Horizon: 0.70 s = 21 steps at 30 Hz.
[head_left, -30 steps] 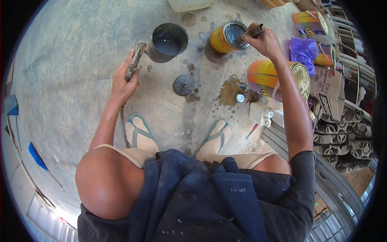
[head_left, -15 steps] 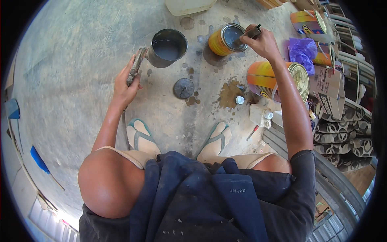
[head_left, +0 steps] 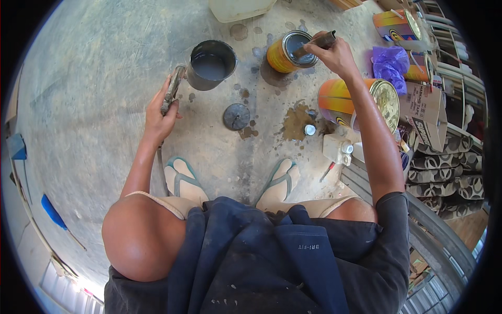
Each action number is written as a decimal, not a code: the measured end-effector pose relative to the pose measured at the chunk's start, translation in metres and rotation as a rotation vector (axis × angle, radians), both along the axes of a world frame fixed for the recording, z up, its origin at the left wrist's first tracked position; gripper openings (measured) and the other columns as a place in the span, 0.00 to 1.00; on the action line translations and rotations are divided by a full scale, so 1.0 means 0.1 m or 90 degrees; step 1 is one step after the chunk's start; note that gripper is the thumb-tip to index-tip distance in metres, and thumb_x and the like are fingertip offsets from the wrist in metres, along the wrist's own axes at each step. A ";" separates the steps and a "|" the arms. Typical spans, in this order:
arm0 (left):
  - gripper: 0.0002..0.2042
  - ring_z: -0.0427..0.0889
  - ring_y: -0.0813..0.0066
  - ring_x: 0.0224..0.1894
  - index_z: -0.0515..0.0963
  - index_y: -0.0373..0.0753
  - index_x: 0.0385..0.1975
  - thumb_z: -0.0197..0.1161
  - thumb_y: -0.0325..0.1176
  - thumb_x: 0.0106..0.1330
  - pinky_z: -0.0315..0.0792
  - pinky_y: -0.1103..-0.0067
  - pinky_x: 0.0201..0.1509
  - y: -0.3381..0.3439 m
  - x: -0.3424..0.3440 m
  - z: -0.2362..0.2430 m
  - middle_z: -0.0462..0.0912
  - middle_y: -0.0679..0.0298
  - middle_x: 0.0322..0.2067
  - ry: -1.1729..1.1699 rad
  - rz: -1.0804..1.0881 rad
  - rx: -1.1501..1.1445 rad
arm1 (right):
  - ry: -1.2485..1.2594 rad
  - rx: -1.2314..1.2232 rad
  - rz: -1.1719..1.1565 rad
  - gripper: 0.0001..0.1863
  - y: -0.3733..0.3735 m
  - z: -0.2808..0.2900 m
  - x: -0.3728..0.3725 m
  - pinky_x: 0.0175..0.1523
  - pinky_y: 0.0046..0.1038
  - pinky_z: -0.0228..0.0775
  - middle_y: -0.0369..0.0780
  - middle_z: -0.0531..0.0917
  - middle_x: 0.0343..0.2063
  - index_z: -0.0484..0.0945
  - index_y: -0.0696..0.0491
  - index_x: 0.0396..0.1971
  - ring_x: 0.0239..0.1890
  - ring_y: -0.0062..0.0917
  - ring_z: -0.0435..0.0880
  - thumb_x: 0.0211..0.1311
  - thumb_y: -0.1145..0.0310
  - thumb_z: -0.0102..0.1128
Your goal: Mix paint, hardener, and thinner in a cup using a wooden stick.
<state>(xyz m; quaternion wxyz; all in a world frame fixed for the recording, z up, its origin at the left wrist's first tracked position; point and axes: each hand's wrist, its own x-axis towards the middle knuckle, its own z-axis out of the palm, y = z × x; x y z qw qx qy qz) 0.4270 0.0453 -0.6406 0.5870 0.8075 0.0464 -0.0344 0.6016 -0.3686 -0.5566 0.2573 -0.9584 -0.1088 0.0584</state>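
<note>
My left hand (head_left: 160, 116) is closed around a metal spray gun (head_left: 173, 90) with a hose hanging below it. Beside the gun, a dark cup (head_left: 212, 64) holds grey liquid and looks joined to it. My right hand (head_left: 334, 56) grips a dark channel-shaped stirring stick (head_left: 323, 41), whose lower end dips into grey paint in an open orange-yellow can (head_left: 278, 55). On the floor between my hands lies a round dark lid (head_left: 237, 116). A larger orange can (head_left: 339, 100) stands partly behind my right forearm.
Brown liquid (head_left: 296, 123) and a small white cap (head_left: 310, 130) are on the floor. To the right are a white jug (head_left: 334, 148), a purple plastic bag (head_left: 389, 68), a cardboard box (head_left: 426, 112) and more cans. A translucent container (head_left: 240, 8) sits at the far edge.
The stirring stick and my right hand have shifted slightly left over the can. The spray gun and cup have moved a little left and nearer. The view has shifted slightly too.
</note>
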 end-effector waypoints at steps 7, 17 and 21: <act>0.32 0.76 0.76 0.25 0.67 0.42 0.70 0.52 0.15 0.63 0.76 0.82 0.29 0.02 0.00 0.00 0.78 0.60 0.38 0.013 -0.004 0.012 | -0.098 -0.024 0.005 0.16 -0.02 -0.01 0.05 0.32 0.23 0.69 0.36 0.86 0.24 0.85 0.55 0.36 0.22 0.21 0.77 0.55 0.59 0.71; 0.32 0.77 0.76 0.25 0.66 0.40 0.70 0.52 0.15 0.62 0.76 0.82 0.30 0.02 -0.01 -0.01 0.78 0.59 0.37 0.015 -0.010 0.002 | -0.073 0.030 -0.015 0.14 -0.03 -0.04 0.04 0.32 0.22 0.69 0.36 0.87 0.25 0.85 0.57 0.35 0.23 0.20 0.77 0.56 0.61 0.70; 0.32 0.77 0.76 0.25 0.66 0.40 0.70 0.52 0.15 0.62 0.76 0.82 0.30 0.02 -0.01 0.01 0.78 0.59 0.37 0.013 -0.011 0.003 | -0.092 -0.034 -0.011 0.14 -0.04 -0.01 0.04 0.32 0.22 0.69 0.36 0.87 0.25 0.85 0.58 0.35 0.23 0.20 0.76 0.56 0.61 0.70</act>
